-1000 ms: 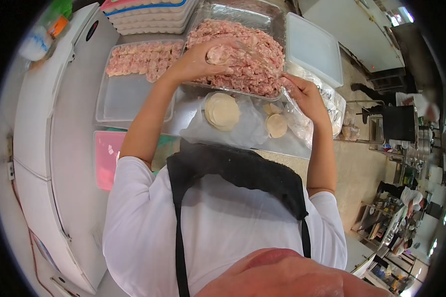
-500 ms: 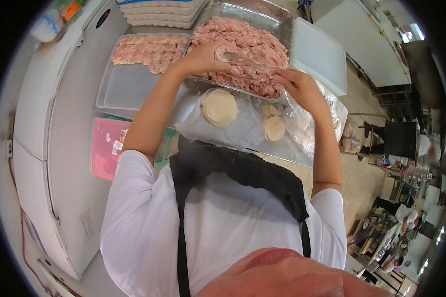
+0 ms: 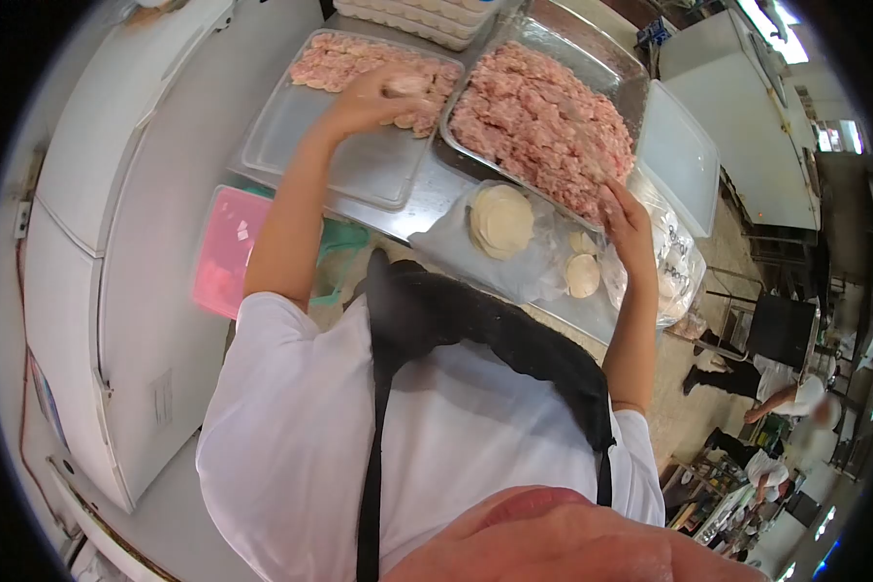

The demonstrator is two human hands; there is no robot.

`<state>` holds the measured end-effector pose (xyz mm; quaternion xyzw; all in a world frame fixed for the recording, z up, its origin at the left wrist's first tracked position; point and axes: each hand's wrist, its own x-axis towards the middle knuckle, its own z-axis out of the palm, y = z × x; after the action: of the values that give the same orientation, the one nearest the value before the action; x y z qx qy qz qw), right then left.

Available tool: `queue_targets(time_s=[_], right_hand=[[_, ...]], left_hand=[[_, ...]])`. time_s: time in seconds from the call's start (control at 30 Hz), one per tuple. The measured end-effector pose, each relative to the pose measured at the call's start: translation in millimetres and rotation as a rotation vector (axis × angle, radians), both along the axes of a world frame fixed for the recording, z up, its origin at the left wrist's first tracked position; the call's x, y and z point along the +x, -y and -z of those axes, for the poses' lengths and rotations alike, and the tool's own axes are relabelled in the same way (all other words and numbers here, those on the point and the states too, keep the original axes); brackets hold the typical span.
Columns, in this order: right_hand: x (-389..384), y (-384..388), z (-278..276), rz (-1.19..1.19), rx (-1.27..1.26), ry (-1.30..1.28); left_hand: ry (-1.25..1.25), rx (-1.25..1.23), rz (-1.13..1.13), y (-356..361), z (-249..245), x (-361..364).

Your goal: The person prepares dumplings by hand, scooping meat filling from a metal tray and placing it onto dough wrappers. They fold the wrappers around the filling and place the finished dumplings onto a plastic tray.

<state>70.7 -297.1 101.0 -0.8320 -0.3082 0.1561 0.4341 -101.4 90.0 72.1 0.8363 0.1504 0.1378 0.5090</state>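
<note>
Pink dumpling [image 3: 404, 88] pinched in your left hand [image 3: 373, 97] over the tray [image 3: 301, 155]; your right hand [image 3: 626, 221] sits by the mince [image 3: 543, 116], grip unclear.

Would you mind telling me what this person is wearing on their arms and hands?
Both arms come out of short white sleeves that end above the elbow, and the forearms are uncovered. The left hand and the right hand wear no gloves, and no watch or ring shows. A black apron with a black strap covers the chest.
</note>
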Motion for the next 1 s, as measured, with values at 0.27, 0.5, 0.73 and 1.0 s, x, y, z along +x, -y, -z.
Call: queue_targets(time_s=[0.27,0.5,0.73,1.0], right_hand=[[-37.6,-1.5,-10.0,0.33,0.161,-0.388],[-51.8,-22.6,-18.7,0.293,0.137,-0.38],[-24.8,13.6,-4.4,0.116,-0.057,-0.149],[41.5,67.2,-76.1,-0.239,-0.742,0.843]], left_hand=[[-0.024,0.532,-0.244,-77.8,101.1,-43.7],[-0.13,0.36,-0.285,-29.6,93.1,-24.6],[-0.044,0.542,-0.301,-38.7,132.7,-2.1],[-0.074,0.643,-0.114,54.0,46.2,-10.8]])
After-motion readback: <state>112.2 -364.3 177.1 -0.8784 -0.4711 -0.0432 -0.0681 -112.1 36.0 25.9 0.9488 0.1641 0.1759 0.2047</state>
